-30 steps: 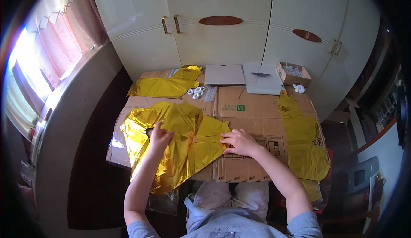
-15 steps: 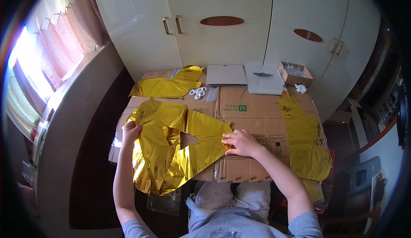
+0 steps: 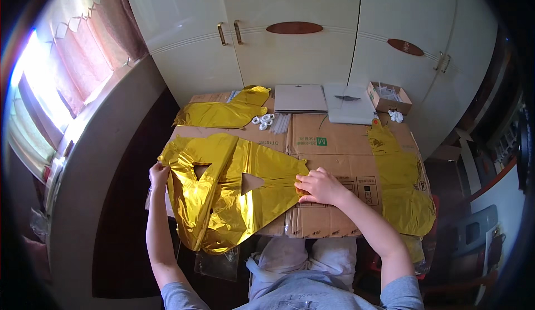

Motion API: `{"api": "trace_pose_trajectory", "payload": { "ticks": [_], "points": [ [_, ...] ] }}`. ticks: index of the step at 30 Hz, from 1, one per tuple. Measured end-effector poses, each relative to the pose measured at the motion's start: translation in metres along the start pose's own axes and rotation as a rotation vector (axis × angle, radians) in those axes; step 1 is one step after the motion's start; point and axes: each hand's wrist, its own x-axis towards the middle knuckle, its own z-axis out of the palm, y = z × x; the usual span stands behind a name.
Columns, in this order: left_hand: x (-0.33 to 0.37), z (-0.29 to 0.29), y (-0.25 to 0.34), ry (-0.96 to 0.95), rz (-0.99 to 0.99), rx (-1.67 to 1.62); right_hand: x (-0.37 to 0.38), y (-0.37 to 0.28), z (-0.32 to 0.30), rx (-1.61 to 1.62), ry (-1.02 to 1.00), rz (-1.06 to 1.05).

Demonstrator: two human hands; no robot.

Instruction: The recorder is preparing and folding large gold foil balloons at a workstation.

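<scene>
Foil [image 3: 268, 162], gold | left hand [image 3: 159, 174] pinching left edge | right hand [image 3: 321, 187] gripping right end

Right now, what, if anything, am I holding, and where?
The tapering gold foil sheet: your left hand pinches its left edge; your right hand pinches or presses its narrow end, unclear which.

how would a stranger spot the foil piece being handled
Before the pale cabinets lies brown cardboard. There, the gold foil piece spans from left hand to right hand. Unlike the back-left foil and right-edge foil, it shows angular openings.
</scene>
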Motion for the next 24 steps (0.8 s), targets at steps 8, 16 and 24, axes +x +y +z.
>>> {"api": "trace_pose_trajectory", "payload": {
  "ticks": [8, 16, 24],
  "points": [
    [-0.035, 0.007, 0.029, 0.226, 0.472, 0.468, 0.016, -0.013, -0.018, 0.000, 0.104, -0.206],
    [-0.240, 0.055, 0.170, -0.494, 0.954, 0.227, 0.015, -0.009, 0.011, -0.056, 0.236, -0.391],
    [-0.285, 0.102, 0.183, -0.475, 0.952, 0.278, 0.036, -0.009, -0.012, 0.121, -0.080, -0.159]
  ]
}}
